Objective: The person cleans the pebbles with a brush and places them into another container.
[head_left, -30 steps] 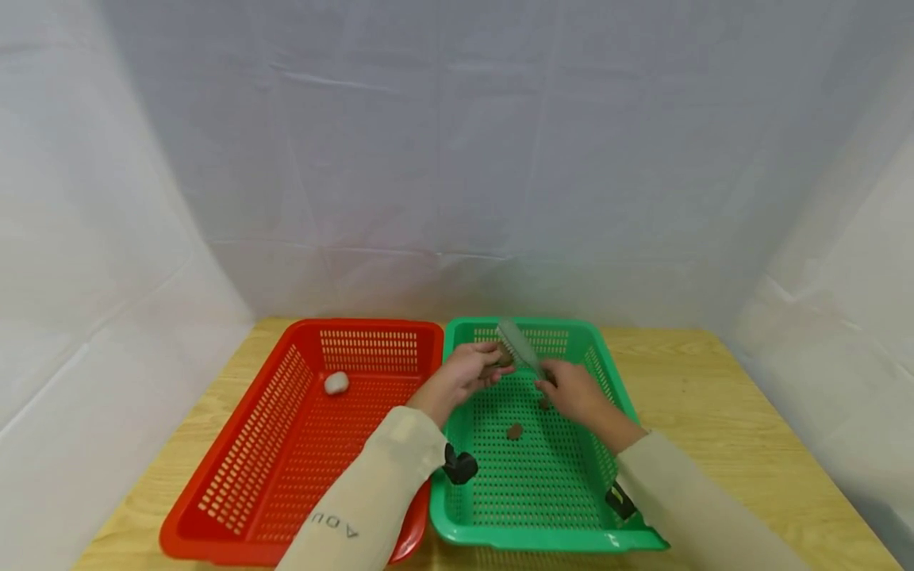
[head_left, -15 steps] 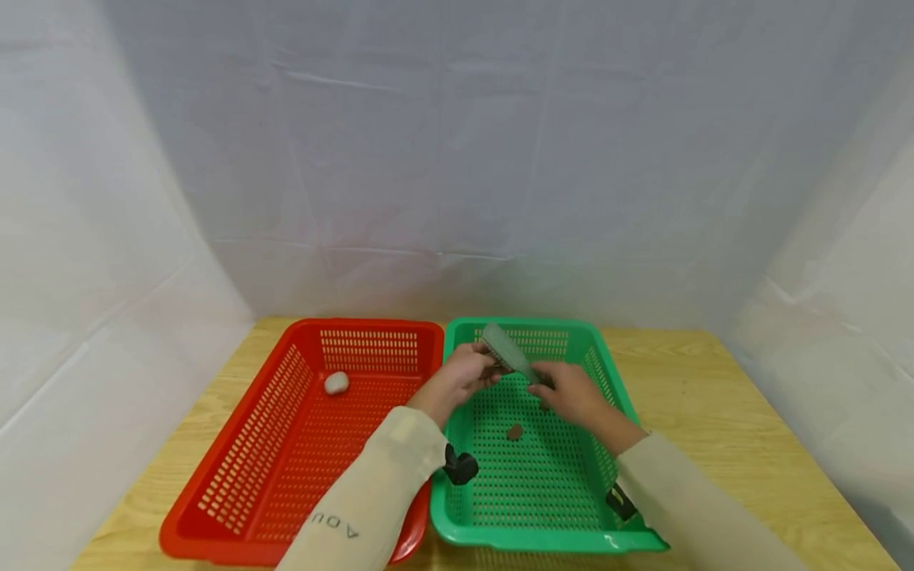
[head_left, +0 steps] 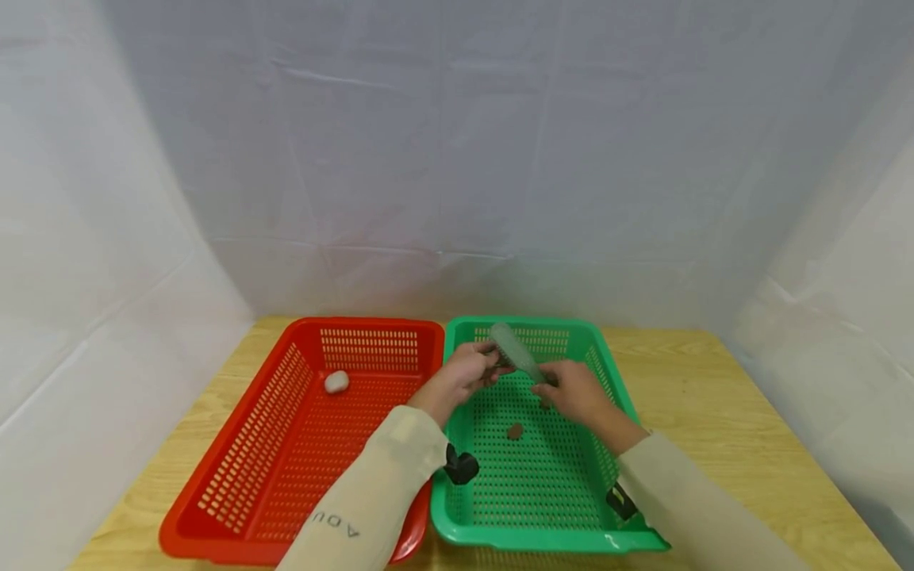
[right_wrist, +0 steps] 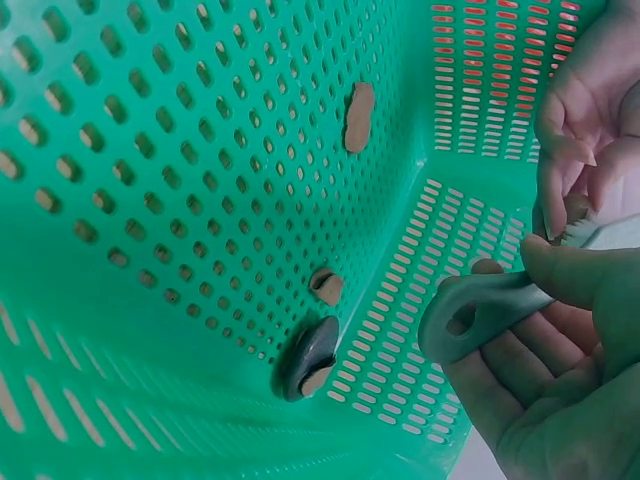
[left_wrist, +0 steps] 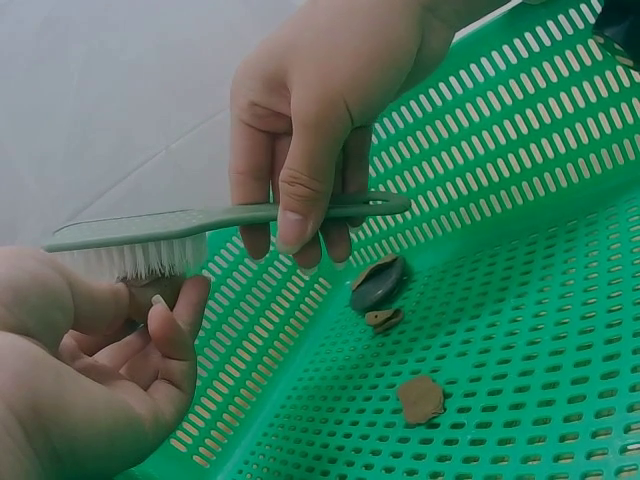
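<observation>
Brown piece [left_wrist: 165, 284], mostly hidden by fingers, is pinched in the left hand [head_left: 466, 373] over the green basket [head_left: 546, 539]. Right hand [head_left: 574, 390] grips the brush [left_wrist: 150, 229] by its handle, bristles [left_wrist: 100, 262] against the piece. Reads as brushing under way, unfinished: visible part is brown. Pale stone [head_left: 336, 382] in the red basket [head_left: 367, 323], probably done. In green: dark stone [left_wrist: 378, 290] with brown crust, likely pending, plus two loose flakes [left_wrist: 420, 400], maybe shed dirt.
</observation>
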Tool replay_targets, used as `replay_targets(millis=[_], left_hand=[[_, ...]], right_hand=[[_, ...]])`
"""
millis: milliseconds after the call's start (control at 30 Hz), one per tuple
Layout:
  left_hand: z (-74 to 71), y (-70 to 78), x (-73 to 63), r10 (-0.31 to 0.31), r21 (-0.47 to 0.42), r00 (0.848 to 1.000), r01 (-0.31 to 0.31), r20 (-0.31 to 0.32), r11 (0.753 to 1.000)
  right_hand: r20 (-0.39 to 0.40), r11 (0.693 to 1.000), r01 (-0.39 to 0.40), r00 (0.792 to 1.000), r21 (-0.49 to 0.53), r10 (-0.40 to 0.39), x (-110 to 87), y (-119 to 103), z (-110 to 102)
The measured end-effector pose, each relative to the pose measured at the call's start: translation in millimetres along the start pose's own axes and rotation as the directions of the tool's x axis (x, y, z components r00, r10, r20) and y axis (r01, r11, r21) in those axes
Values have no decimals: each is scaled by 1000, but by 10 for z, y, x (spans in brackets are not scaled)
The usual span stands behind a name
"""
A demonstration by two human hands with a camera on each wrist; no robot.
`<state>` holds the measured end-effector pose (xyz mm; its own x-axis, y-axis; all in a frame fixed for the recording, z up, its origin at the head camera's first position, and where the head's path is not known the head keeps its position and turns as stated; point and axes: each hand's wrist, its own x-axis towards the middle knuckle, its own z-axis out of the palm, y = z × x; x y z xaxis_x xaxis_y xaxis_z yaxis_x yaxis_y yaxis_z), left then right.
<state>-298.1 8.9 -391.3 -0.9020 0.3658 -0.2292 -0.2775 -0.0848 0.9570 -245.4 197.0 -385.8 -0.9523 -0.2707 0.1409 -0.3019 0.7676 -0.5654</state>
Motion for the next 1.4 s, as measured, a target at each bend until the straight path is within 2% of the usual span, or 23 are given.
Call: replay_targets(millis=[167, 300, 467, 533, 600, 767, 900, 1067, 1233, 1400], left_hand=[[-9, 10, -11, -12, -7, 1000, 12, 19, 1000], [-8, 22, -21, -30, -28, 999, 30, 14, 999], [-4, 34, -34, -40, -40, 999, 40, 7, 998], [-4, 32, -35, -42, -44, 999, 42, 4, 998], [-4, 26, -39, -35, -40, 999, 36, 4, 999], [-6, 18, -39, -12, -24, 1000, 12, 10, 1000], [-8, 8, -17, 1, -17, 1000, -1, -2, 1000], [5, -2, 4, 15, -14, 1000, -16, -28, 1000], [13, 3, -3, 14, -9, 1000, -15, -28, 1000], [5, 8, -9, 10, -9, 1000, -10, -5, 1000]], right_hand=[[-27, 999, -18, 999, -43, 17, 1, 10, -2], [-51, 995, -65, 997, -70, 61, 14, 17, 3], [-139, 991, -124, 983, -50, 116, 19, 35, -3], [-183, 992, -117, 977, -46, 107, 22, 43, 0], [-199, 995, -80, 978, -67, 65, 24, 47, 7], [-167, 998, 38, 985, -49, -46, 14, 11, 13], [-148, 998, 59, 987, -32, -63, 14, -7, 13], [-108, 992, 92, 989, -89, -102, 28, 6, 18], [-56, 994, 84, 995, -65, -88, 35, 43, 38], [-47, 998, 50, 998, -31, -51, 35, 55, 35]])
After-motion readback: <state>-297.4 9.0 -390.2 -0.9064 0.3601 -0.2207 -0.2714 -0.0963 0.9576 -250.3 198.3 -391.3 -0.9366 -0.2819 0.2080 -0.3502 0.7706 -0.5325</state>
